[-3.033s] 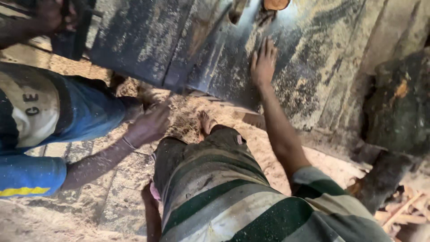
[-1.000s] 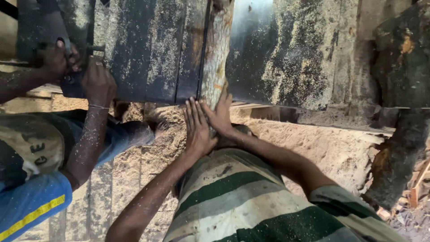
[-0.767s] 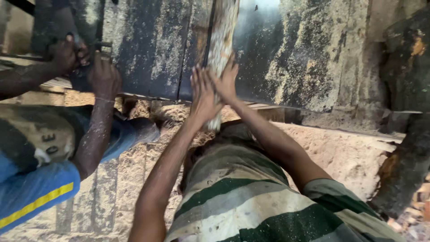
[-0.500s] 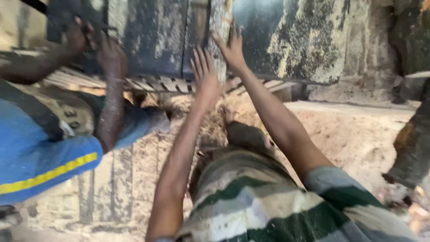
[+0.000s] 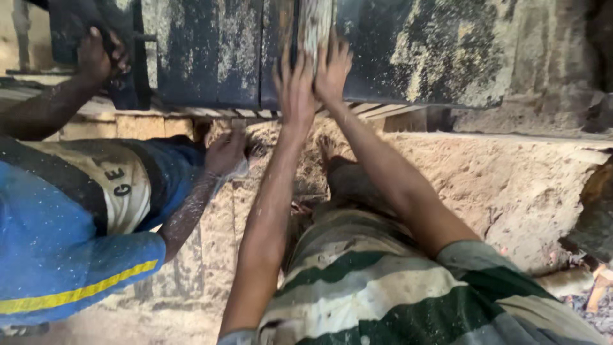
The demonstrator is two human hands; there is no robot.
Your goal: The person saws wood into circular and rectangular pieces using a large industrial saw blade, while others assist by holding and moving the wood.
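Note:
My left hand (image 5: 295, 89) and my right hand (image 5: 332, 66) reach forward side by side, fingers stretched upward. Between them they clasp a narrow pale wooden plank (image 5: 315, 22) that stands on edge and runs up out of view. The plank sits in a gap between dark, sawdust-speckled metal panels (image 5: 204, 57). My left palm lies along the plank's left edge and partly on the panel; my right palm presses its right edge. My striped green and white shirt (image 5: 383, 294) fills the lower middle of the view.
A co-worker in a blue shirt (image 5: 57, 249) crouches at the left. One of the co-worker's hands (image 5: 99, 54) grips a dark handle at top left; the other (image 5: 223, 150) hangs low by the slatted rail (image 5: 191, 112). Sawdust-covered ground (image 5: 511, 185) lies right.
My hands came together around the plank and slid upward along it. The co-worker's lower hand dropped from the handle toward the ground. The view shifted forward.

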